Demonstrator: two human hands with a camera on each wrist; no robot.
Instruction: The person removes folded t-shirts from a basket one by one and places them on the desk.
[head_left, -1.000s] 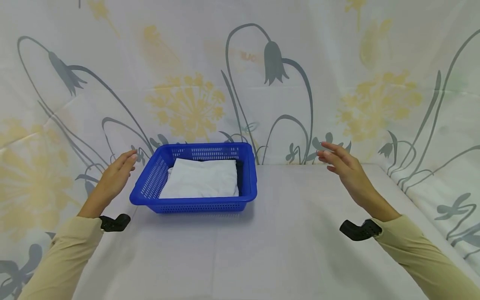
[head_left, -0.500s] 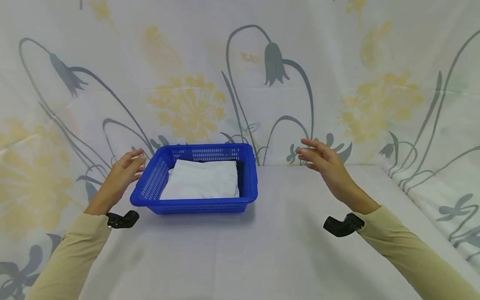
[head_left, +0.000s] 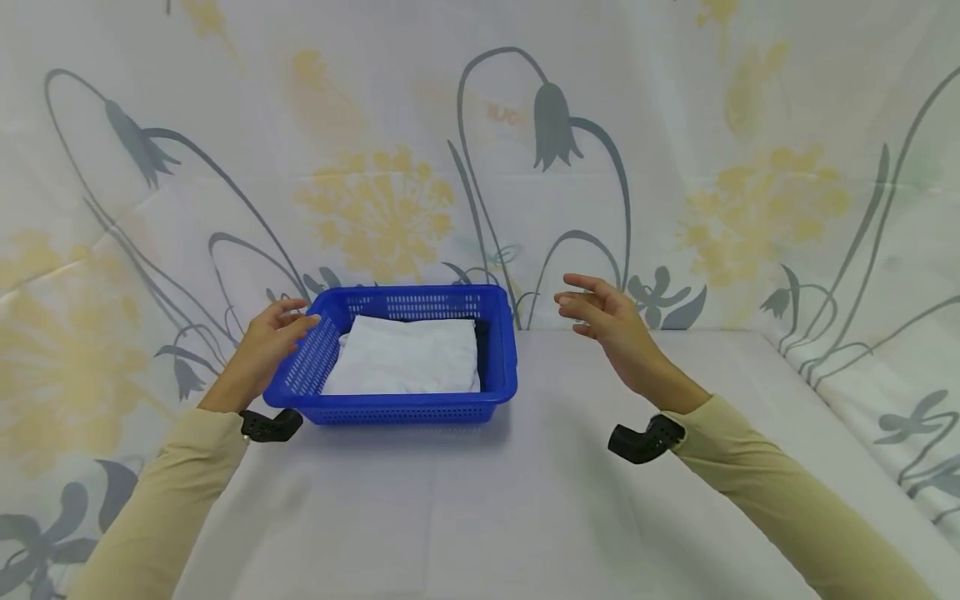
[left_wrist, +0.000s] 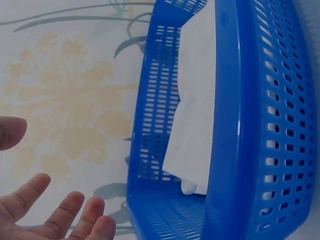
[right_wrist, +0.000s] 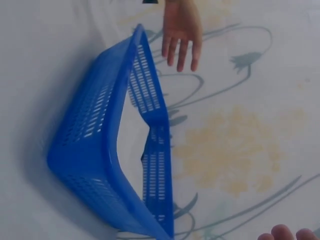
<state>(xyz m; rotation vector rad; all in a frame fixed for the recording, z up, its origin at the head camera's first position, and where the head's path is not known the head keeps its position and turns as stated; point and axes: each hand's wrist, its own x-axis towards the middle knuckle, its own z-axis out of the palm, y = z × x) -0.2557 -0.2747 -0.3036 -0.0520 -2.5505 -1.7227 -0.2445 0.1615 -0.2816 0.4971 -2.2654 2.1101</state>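
Observation:
A blue plastic basket (head_left: 405, 408) with slotted walls stands on the white-covered table, left of centre in the head view. Folded white cloth (head_left: 408, 354) lies in it, with something dark (head_left: 482, 333) along its right side. At the basket's left end, my left hand (head_left: 262, 346) overlaps the rim in the head view, its fingers relaxed and holding nothing. Some way to the right of the basket, my right hand (head_left: 618, 333) is raised with loosely bent fingers and nothing in them. The left wrist view shows the left fingers (left_wrist: 70, 215) spread beside the basket.
A white curtain (head_left: 675, 167) printed with grey and yellow flowers hangs behind the table and along its sides. The table surface (head_left: 480, 508) extends in front of the basket and to its right. A black band with a camera (head_left: 647, 439) sits on each wrist.
Both hands have moved inward toward the basket, the right hand leftward by a longer way and the left hand rightward to the rim. The basket and cloth have stayed in place.

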